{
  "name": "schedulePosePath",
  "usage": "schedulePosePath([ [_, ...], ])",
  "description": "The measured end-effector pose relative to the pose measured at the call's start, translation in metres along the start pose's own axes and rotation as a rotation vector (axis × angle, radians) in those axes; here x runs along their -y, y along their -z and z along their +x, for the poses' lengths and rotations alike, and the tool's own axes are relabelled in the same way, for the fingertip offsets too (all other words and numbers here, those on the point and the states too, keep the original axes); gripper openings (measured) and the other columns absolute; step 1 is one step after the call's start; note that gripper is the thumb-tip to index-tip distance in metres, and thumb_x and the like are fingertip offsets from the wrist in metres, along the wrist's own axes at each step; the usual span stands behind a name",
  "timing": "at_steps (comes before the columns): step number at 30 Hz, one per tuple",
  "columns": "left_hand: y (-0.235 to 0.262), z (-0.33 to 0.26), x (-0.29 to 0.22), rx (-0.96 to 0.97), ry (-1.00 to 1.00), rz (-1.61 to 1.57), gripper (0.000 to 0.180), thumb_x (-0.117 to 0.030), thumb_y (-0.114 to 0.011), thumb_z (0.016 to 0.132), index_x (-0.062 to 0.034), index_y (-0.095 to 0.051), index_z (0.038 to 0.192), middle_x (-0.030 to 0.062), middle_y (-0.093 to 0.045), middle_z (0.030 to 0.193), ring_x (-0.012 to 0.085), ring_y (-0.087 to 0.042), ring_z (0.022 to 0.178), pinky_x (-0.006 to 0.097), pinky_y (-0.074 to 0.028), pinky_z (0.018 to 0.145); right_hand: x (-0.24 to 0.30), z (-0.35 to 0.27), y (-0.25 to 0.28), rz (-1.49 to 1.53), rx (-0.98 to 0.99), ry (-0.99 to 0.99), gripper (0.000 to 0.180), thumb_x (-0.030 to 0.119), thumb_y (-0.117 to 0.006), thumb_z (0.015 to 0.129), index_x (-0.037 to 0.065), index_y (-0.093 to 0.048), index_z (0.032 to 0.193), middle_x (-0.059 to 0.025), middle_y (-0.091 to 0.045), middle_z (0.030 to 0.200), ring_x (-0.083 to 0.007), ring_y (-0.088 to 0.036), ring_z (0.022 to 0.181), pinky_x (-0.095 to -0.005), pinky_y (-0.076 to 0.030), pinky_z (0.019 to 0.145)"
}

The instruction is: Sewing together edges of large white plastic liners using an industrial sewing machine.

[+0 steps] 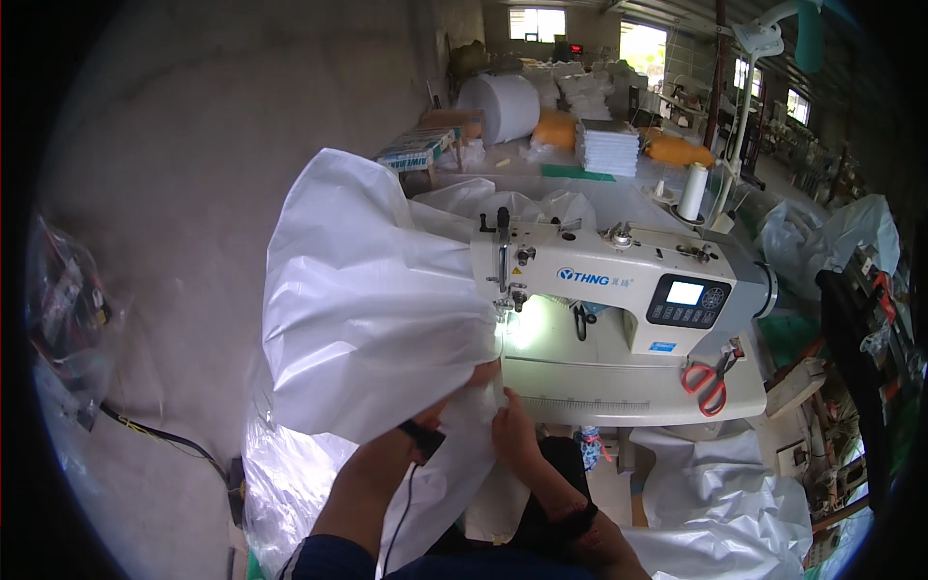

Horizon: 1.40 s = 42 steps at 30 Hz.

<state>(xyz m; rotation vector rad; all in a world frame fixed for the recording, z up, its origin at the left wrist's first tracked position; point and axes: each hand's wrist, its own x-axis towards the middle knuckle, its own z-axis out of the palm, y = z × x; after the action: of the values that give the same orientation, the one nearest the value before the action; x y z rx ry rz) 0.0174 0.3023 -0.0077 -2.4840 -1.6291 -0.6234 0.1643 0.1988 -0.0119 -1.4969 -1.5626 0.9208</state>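
Note:
A large white plastic-like sheet [377, 300] is bunched to the left of a white sewing machine [590, 275], and its edge runs to the lit needle area. My left hand [480, 375] is at the sheet just in front of the needle. Folds of the sheet cover most of its fingers, so their grip is hidden. Close to the front edge of the machine bed, my right hand [512, 425] has its fingers curled round the sheet's edge, thumb up. A black device with a cable [425, 440] sits on my left wrist.
Red-handled scissors [707, 389] lie on the right of the machine bed, and small black scissors [581, 322] lie under the arm. A white thread cone [693, 191] stands behind. More white sheeting [725, 503] hangs at lower right. A black cable [164, 432] runs at left.

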Motion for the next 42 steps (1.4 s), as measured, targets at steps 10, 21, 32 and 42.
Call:
schedulePosePath([
  [10, 0.090, -0.117, -0.091, -0.044, -0.342, -0.603, 0.038, -0.011, -0.065, 0.076, -0.0120, -0.059, 0.113, 0.0122, -0.052, 0.118, 0.0334, -0.052, 0.106, 0.044, -0.038, 0.095, -0.029, -0.013, 0.006, 0.049, 0.027, 0.097, 0.045, 0.006, -0.044, 0.086, 0.002, -0.036, 0.130, -0.0272, -0.058, 0.078, -0.0417, -0.060, 0.074, -0.0447, -0.046, 0.065],
  [21, 0.136, -0.097, -0.071, 0.366, 0.134, 0.244, 0.024, -0.016, -0.060, 0.074, -0.0111, -0.063, 0.097, 0.0095, -0.054, 0.099, 0.0247, -0.053, 0.099, 0.042, -0.041, 0.086, -0.031, -0.024, -0.007, 0.180, -0.111, -0.005, 0.026, 0.006, -0.052, 0.082, -0.005, -0.047, 0.106, -0.0117, -0.057, 0.069, -0.0178, -0.056, 0.058, -0.0332, -0.046, 0.056],
  [32, 0.097, -0.207, -0.091, -0.138, -0.094, 0.033, 0.021, -0.011, -0.063, 0.071, -0.0062, -0.060, 0.092, 0.0064, -0.054, 0.088, 0.0234, -0.054, 0.086, 0.037, -0.044, 0.074, -0.039, -0.034, -0.001, 0.511, 0.145, -0.179, 0.016, 0.012, -0.050, 0.087, -0.002, -0.056, 0.092, -0.0036, -0.056, 0.071, -0.0101, -0.052, 0.057, -0.0255, -0.044, 0.050],
  [42, 0.045, -0.252, 0.012, -0.030, 0.575, 0.356, 0.007, -0.013, -0.053, 0.083, -0.0080, -0.057, 0.084, 0.0094, -0.061, 0.086, 0.0276, -0.057, 0.091, 0.042, -0.044, 0.075, -0.034, -0.035, -0.003, 0.539, 0.129, -0.296, 0.017, 0.014, -0.049, 0.087, -0.001, -0.057, 0.093, -0.0031, -0.058, 0.075, -0.0108, -0.055, 0.059, -0.0256, -0.046, 0.050],
])
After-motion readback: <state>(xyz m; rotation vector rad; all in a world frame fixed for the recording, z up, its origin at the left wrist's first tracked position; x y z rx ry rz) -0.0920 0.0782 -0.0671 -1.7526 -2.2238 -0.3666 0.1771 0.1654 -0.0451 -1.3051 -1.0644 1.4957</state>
